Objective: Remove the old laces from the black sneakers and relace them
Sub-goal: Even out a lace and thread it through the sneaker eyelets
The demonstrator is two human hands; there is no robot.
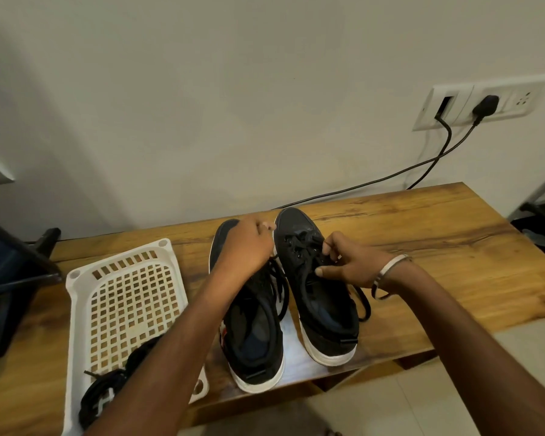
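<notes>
Working from the head view, the only one there is, the person has two black canvas sneakers with white soles standing side by side, toes toward the wall, on the wooden bench (422,234). The right hand (350,265) is closed in a pinch on the black lace (364,302) at the upper eyelets of the right sneaker (315,287); a loose run of that lace loops onto the bench beside the shoe. The left hand (249,243) is curled shut above the left sneaker (252,325), near the toe of the right one; a lace runs up to it, so it probably grips one, though the fingers hide the contact. A white plastic lattice basket (120,297) sits to the left with a bundle of black laces (107,391) in its near corner.

I would judge the right shoe is being worked eyelet by eyelet. To do it well, pull the lace straight along the eyelet's axis, keep the other end lightly taut, and steady the shoe so it does not slide.
</notes>
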